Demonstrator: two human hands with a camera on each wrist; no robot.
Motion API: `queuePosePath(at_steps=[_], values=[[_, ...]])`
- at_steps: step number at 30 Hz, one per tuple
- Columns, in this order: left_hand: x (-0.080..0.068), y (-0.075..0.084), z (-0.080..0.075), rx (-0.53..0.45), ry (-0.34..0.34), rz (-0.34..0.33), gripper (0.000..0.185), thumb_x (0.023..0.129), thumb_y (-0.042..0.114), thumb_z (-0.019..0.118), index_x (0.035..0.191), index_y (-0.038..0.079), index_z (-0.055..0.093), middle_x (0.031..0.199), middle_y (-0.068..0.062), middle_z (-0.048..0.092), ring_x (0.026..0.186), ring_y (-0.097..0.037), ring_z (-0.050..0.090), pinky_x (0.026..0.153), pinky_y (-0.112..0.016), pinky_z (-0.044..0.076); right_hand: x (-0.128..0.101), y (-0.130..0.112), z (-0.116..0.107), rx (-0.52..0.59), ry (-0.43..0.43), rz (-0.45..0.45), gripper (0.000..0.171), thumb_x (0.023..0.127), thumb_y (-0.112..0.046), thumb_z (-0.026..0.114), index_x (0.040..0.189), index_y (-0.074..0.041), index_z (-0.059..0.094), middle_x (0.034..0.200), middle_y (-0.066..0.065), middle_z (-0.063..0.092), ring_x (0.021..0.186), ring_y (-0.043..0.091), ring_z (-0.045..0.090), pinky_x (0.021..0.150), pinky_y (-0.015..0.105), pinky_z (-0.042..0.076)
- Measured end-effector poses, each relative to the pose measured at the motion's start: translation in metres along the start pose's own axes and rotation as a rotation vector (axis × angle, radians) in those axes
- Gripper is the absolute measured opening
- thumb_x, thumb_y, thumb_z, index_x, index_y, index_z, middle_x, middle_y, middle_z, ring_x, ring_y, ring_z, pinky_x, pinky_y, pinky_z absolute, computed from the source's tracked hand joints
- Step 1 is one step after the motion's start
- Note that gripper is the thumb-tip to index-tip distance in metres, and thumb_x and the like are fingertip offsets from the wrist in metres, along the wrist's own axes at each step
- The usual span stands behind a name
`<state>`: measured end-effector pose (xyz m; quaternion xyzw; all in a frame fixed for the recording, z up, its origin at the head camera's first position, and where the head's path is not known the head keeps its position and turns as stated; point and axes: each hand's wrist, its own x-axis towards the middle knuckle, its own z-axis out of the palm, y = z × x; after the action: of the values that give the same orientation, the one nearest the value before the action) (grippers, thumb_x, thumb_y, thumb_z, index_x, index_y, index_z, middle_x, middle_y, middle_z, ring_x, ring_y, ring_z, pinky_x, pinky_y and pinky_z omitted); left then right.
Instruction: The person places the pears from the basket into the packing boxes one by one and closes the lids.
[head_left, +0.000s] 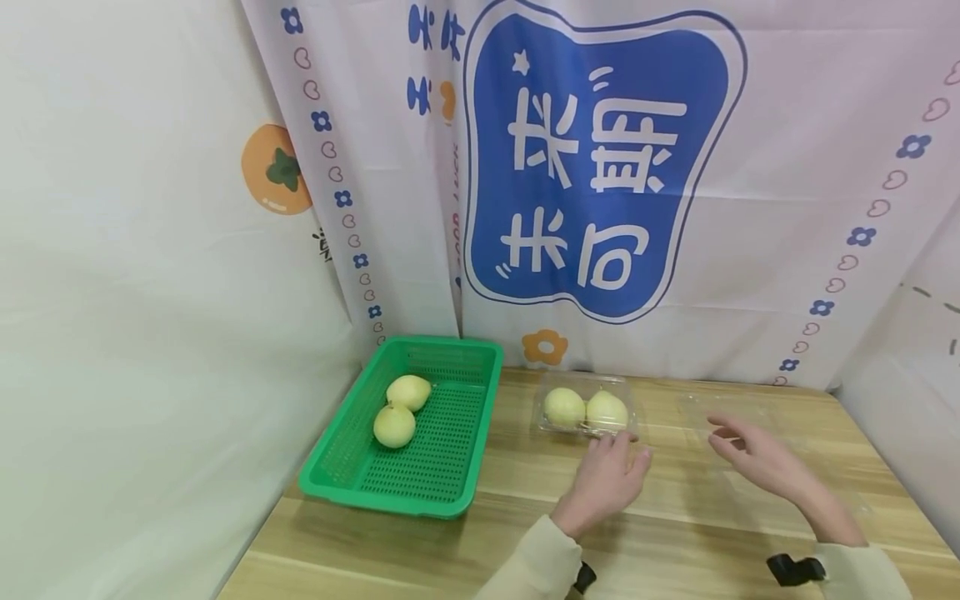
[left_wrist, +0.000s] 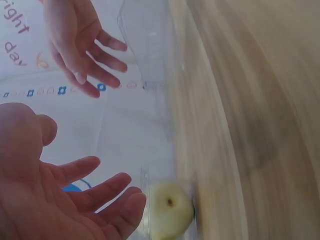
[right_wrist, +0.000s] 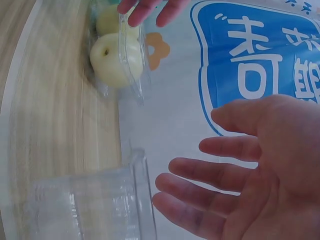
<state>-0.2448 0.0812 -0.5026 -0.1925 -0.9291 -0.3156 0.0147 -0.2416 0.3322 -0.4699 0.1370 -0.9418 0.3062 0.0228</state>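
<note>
A clear plastic box (head_left: 587,385) stands mid-table with two pale yellow pears (head_left: 565,407) inside; one pear (left_wrist: 170,210) shows in the left wrist view, and both pears (right_wrist: 114,59) in the right wrist view. My left hand (head_left: 611,467) is flat and open, fingertips at the box's front edge. My right hand (head_left: 746,454) is open with spread fingers, holding nothing, just over a second, empty clear box (right_wrist: 90,205) to the right. The same hands appear as my left hand (left_wrist: 95,200) and my right hand (right_wrist: 225,175) in the wrist views.
A green perforated basket (head_left: 442,475) sits at the table's left with two more pears (head_left: 395,425) in it. A printed cloth backdrop (head_left: 600,167) hangs close behind the table. The wooden table (head_left: 675,542) drops away at its front and right edges.
</note>
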Motion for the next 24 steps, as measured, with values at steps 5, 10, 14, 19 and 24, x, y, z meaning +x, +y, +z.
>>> queuePosePath(at_steps=[5,10,14,19,24], values=[[-0.004,0.014,0.009,-0.041,-0.030,-0.002,0.052,0.102,0.053,0.034,0.136,0.019,0.053,0.134,-0.001,0.058,0.120,-0.018,0.056,0.095,-0.034,0.050,-0.008,0.009,-0.001,-0.009,0.015,0.006,0.046,0.102,-0.024,0.051,0.134,0.009,0.050,0.118,0.032,0.063,0.095,0.037,0.067,0.070,0.033,0.055],[-0.003,0.022,0.015,-0.078,-0.057,-0.021,0.053,0.101,0.055,0.035,0.137,0.020,0.051,0.134,0.000,0.058,0.119,-0.019,0.057,0.094,-0.035,0.050,-0.014,0.016,-0.005,-0.031,0.043,0.018,0.044,0.103,-0.023,0.050,0.132,0.010,0.051,0.116,0.034,0.063,0.095,0.042,0.066,0.074,0.049,0.056],[0.000,0.030,0.023,-0.114,-0.084,-0.062,0.052,0.100,0.057,0.036,0.137,0.023,0.050,0.134,0.001,0.058,0.120,-0.018,0.057,0.096,-0.036,0.050,-0.018,0.025,-0.010,-0.059,0.055,0.038,0.044,0.103,-0.023,0.049,0.132,0.011,0.050,0.117,0.035,0.062,0.095,0.046,0.065,0.075,0.055,0.054],[0.002,0.044,0.036,-0.132,-0.110,-0.073,0.049,0.098,0.057,0.041,0.136,0.025,0.050,0.132,0.004,0.060,0.116,-0.014,0.059,0.092,-0.032,0.051,-0.024,0.039,-0.017,-0.086,0.070,0.089,0.044,0.103,-0.021,0.047,0.130,0.013,0.049,0.112,0.037,0.062,0.094,0.048,0.064,0.074,0.056,0.053],[0.002,0.056,0.045,-0.090,-0.133,-0.072,0.048,0.097,0.056,0.046,0.135,0.027,0.049,0.129,0.005,0.060,0.111,-0.013,0.060,0.086,-0.031,0.051,-0.026,0.052,-0.025,-0.125,0.079,0.149,0.047,0.103,-0.023,0.043,0.129,0.016,0.047,0.114,0.042,0.058,0.096,0.053,0.061,0.076,0.060,0.051]])
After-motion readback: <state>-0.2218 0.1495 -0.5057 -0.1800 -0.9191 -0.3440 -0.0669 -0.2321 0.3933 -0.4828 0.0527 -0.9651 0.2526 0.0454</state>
